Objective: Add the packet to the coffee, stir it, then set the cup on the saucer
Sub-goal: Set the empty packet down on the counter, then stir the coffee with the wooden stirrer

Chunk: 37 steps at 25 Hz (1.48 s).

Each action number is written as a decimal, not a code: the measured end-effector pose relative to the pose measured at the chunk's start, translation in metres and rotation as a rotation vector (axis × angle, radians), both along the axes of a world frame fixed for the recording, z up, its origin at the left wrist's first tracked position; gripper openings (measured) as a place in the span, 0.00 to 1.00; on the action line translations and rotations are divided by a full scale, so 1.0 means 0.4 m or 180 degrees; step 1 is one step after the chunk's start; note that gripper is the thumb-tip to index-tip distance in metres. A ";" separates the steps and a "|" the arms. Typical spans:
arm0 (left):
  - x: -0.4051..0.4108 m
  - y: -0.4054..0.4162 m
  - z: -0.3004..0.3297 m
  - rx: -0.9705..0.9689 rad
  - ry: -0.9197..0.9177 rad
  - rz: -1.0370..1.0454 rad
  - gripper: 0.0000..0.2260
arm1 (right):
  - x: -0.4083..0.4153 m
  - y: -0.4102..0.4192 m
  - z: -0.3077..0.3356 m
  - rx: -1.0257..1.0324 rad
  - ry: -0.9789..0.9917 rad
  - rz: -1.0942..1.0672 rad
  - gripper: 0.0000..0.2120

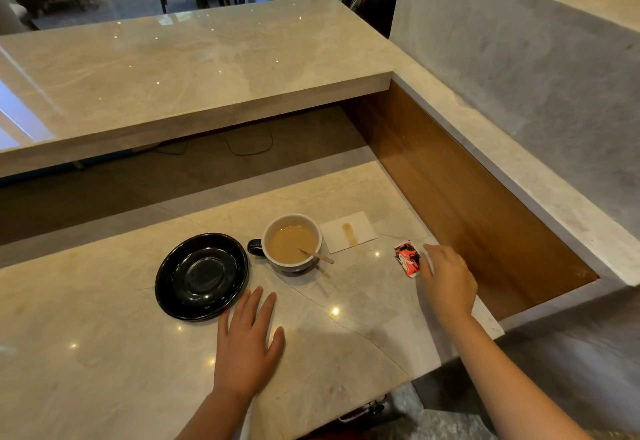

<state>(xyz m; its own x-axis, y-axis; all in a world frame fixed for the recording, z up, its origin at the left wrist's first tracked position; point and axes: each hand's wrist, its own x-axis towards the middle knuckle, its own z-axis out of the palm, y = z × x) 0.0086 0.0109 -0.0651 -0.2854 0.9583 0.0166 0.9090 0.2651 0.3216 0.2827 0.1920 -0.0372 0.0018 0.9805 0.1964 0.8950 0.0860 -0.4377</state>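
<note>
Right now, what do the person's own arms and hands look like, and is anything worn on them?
Both arms are bare as far as the picture shows: no sleeves, no gloves. The left hand and the right hand show no ring, watch or bracelet. Fingernails are short and look unpainted.

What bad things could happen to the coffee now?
The wooden stirrer leans over the rim of the cup, so lifting the cup by its handle could tip it out or splash coffee. The right hand is at the packet, which lies close to the counter's edge and might get knocked off. The saucer sits right beside the cup's handle, so a bump is possible.
</note>
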 end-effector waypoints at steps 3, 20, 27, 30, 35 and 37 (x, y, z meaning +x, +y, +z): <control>0.001 -0.001 0.000 0.0005 -0.0026 -0.0012 0.29 | 0.006 -0.025 -0.025 0.0246 -0.0589 0.0915 0.17; 0.001 -0.004 -0.008 0.0013 -0.0154 0.0027 0.26 | -0.214 -0.127 0.111 0.0070 0.0434 0.1685 0.20; -0.004 -0.006 -0.018 -0.0048 -0.0097 0.0012 0.25 | -0.308 -0.115 0.131 -0.0476 0.1241 0.1292 0.06; -0.003 -0.006 -0.023 -0.0029 -0.0090 0.0004 0.25 | -0.330 -0.105 0.142 -0.0576 0.1752 0.1197 0.04; -0.006 -0.003 -0.035 0.0002 -0.0071 0.0002 0.25 | -0.367 -0.075 0.165 -0.0514 0.2009 0.1304 0.06; -0.006 -0.002 -0.039 -0.0002 -0.0070 0.0015 0.25 | -0.378 -0.056 0.169 -0.0373 0.1736 0.1440 0.08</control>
<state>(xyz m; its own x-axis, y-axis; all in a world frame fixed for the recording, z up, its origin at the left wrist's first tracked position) 0.0064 0.0102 -0.0807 -0.2903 0.9569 0.0096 0.9004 0.2698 0.3412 0.1316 0.1695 0.0303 -0.3420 0.9229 0.1768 0.4339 0.3219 -0.8415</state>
